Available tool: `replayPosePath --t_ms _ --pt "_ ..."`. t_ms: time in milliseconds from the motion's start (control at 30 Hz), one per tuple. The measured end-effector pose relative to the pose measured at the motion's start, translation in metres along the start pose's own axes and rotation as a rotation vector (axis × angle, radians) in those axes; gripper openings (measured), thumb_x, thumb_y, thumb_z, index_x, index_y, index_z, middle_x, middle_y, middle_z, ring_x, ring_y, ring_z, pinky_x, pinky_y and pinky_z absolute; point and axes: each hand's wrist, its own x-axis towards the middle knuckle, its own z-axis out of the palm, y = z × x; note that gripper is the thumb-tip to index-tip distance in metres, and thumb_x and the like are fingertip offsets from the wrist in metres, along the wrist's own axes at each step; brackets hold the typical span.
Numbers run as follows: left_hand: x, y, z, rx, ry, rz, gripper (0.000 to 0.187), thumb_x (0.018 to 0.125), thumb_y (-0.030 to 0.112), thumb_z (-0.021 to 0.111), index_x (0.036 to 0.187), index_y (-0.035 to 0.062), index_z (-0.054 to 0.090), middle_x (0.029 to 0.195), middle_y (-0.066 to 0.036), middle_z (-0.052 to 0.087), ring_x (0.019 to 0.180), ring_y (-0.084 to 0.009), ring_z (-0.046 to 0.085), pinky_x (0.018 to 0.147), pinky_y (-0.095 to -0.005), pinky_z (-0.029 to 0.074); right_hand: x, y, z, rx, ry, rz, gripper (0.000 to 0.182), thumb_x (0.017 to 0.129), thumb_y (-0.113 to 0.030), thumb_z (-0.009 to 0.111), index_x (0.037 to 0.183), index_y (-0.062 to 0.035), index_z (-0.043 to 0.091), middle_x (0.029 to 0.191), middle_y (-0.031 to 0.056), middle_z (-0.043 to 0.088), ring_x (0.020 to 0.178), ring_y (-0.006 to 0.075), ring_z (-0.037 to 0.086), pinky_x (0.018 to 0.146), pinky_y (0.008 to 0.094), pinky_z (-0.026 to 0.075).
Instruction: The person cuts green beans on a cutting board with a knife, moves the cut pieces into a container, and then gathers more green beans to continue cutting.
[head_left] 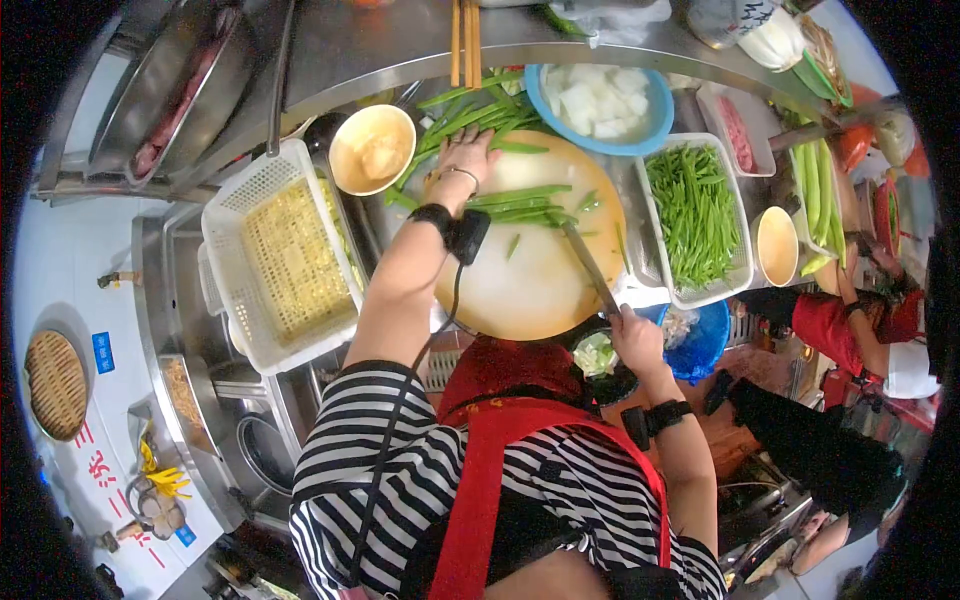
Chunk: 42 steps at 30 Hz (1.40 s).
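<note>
Green peppers [518, 208] lie across the far half of our round board [500, 290], with more heaped at its far left edge. Our left hand [468, 153] rests open there; our right hand [638, 340] closes around a knife [592, 264]. Right of the board stands a tray of green strips [695, 215].

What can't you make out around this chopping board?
All in the head view:
- Knife: handle covered by the right hand.
- Left hand: palm turned down, out of sight.
- Wooden sticks: upper ends cut off by top edge.
- Yellow contents of white basket: too blurred to identify.
</note>
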Motion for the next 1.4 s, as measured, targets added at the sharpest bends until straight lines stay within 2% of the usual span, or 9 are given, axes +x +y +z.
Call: replayPosePath --t_ms 167,433,467,567,633,1067,1200,1333,1400 --pt "-0.055 -0.009 0.043 0.160 0.312 0.230 0.039 0.084 0.030 0.048 0.118 0.0127 0.051 0.124 -0.008 0.051 0.115 -0.0297 0.044 0.098 -0.0432 0.032 0.000 0.001 0.004 0.014 -0.016 0.026 0.019 0.084 -0.025 0.051 0.085 -0.0063 0.053 0.056 0.0177 0.058 0.052 0.0358 0.059 0.048 0.0453 0.047" --pt "-0.082 0.020 -0.027 -0.085 -0.076 0.229 0.044 0.079 0.042 0.056 0.110 0.0108 0.057 0.107 -0.013 0.058 0.095 -0.0325 0.056 0.081 -0.0425 0.045 0.001 0.003 0.005 0.074 0.008 0.028 0.020 0.083 -0.024 0.051 0.091 -0.0057 0.055 0.057 0.0176 0.058 0.052 0.0353 0.058 0.048 0.0449 0.047" --pt "-0.060 0.012 -0.027 -0.020 0.131 0.284 0.045 0.080 0.044 0.054 0.111 0.0107 0.057 0.105 -0.016 0.059 0.091 -0.0365 0.057 0.078 -0.0439 0.046 0.001 0.004 0.005 0.075 0.012 0.038 0.020 0.083 -0.024 0.051 0.091 -0.0057 0.055 0.057 0.0176 0.058 0.052 0.0353 0.058 0.048 0.0449 0.047" --pt "0.018 0.003 -0.053 0.139 -0.034 0.037 0.041 0.081 0.022 0.055 0.121 0.0148 0.048 0.127 -0.009 0.047 0.116 -0.0287 0.045 0.095 -0.0386 0.039 -0.002 0.000 0.008 0.064 -0.009 0.057 0.019 0.083 -0.023 0.051 0.090 -0.0048 0.055 0.056 0.0171 0.058 0.051 0.0347 0.058 0.048 0.0446 0.047" --pt "0.053 -0.010 -0.053 0.134 -0.354 -0.020 0.074 0.071 0.036 0.063 0.136 0.0183 0.030 0.139 -0.014 0.032 0.128 -0.0326 0.030 0.104 -0.0447 0.028 -0.002 -0.002 0.004 0.087 -0.005 0.062 0.018 0.083 -0.022 0.052 0.086 -0.0047 0.054 0.056 0.0166 0.057 0.051 0.0342 0.058 0.048 0.0447 0.047" --pt "0.090 -0.044 -0.032 0.202 -0.533 -0.050 0.103 0.057 0.028 0.078 0.139 0.0123 0.018 0.135 -0.021 0.032 0.124 -0.0365 0.034 0.102 -0.0388 0.034 -0.005 -0.005 0.010 0.044 -0.002 0.070 0.020 0.082 -0.022 0.053 0.092 -0.0049 0.053 0.058 0.0161 0.059 0.052 0.0331 0.059 0.048 0.0434 0.047" --pt "0.073 -0.030 -0.042 0.258 -0.367 0.010 0.064 0.067 0.019 0.071 0.123 0.0038 0.042 0.119 -0.019 0.052 0.108 -0.0307 0.052 0.090 -0.0382 0.047 -0.004 -0.005 0.007 0.062 0.000 0.092 0.018 0.082 -0.022 0.053 0.089 -0.0055 0.054 0.058 0.0163 0.059 0.052 0.0333 0.059 0.048 0.0434 0.047" --pt "0.085 -0.049 -0.029 0.202 -0.462 0.106 0.091 0.057 0.027 0.077 0.132 0.0064 0.030 0.130 -0.021 0.041 0.118 -0.0341 0.043 0.096 -0.0390 0.039 -0.004 -0.006 0.006 0.085 0.012 0.103 0.017 0.082 -0.022 0.054 0.086 -0.0056 0.055 0.057 0.0166 0.058 0.052 0.0336 0.059 0.048 0.0433 0.047" --pt "0.077 -0.043 -0.035 0.175 -0.430 0.054 0.061 0.066 0.019 0.069 0.119 0.0006 0.045 0.117 -0.020 0.053 0.107 -0.0296 0.053 0.091 -0.0370 0.046 -0.005 -0.006 0.006 0.081 0.009 0.106 0.017 0.081 -0.022 0.054 0.085 -0.0057 0.054 0.057 0.0167 0.058 0.052 0.0339 0.059 0.049 0.0435 0.047"
